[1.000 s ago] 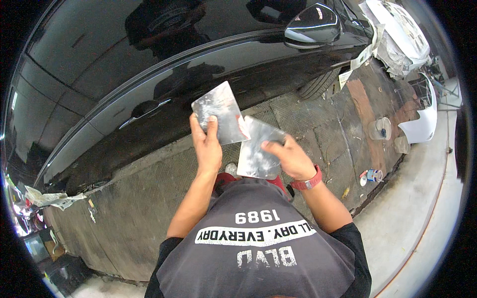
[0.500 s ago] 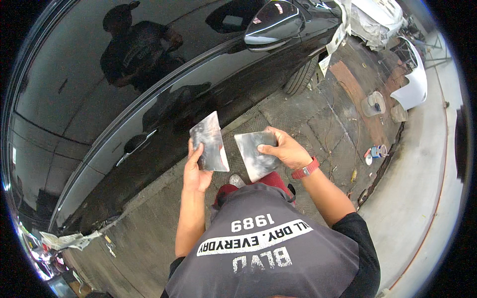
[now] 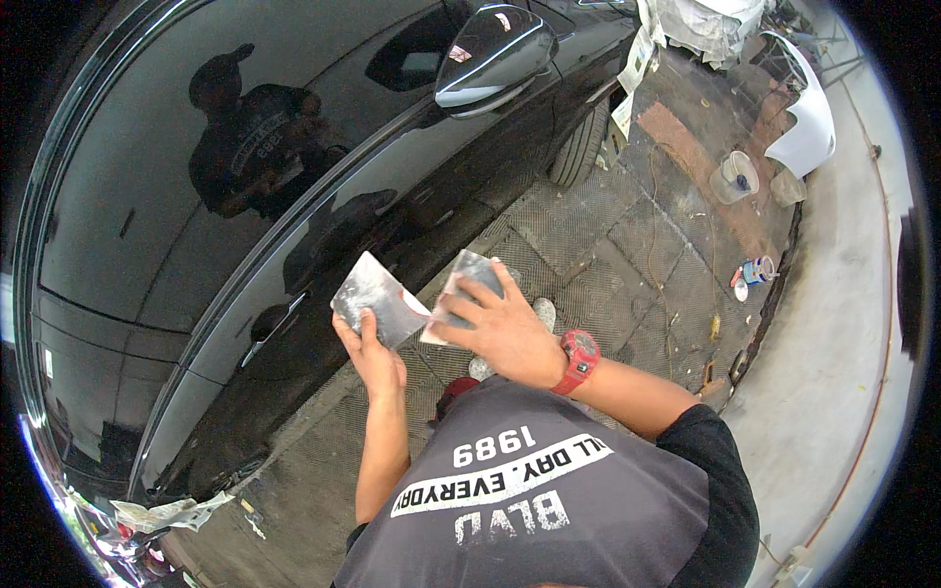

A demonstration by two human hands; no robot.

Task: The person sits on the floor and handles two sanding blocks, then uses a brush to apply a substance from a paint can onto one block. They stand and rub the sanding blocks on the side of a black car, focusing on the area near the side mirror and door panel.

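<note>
My left hand (image 3: pixel 375 361) grips a flat, roughly square plate (image 3: pixel 371 294), thumb on its upper face. Grey and white smears cover that face, with a reddish mark near the right edge. A second plate (image 3: pixel 476 265), also smeared grey with pale edges, is in my right hand (image 3: pixel 515 338). The fingers of that hand lie spread over its face and hide much of it; the thumb is out of sight. The two plates nearly meet at their inner edges; I cannot tell whether they touch. A red watch (image 3: pixel 580 361) is on my right wrist.
A glossy black car door (image 3: pixel 235 284) runs along my left, its side mirror (image 3: pixel 495 59) jutting out ahead. On the floor at the right are a bucket (image 3: pixel 733 176), a blue-labelled can (image 3: pixel 757 270) and a brown strip (image 3: pixel 686 157). A white body panel (image 3: pixel 809 127) stands by the wall.
Both hands have shifted left and the plates have come closer together. The left plate has tilted over leftward. My right hand has turned, so its back now faces up over its plate.
</note>
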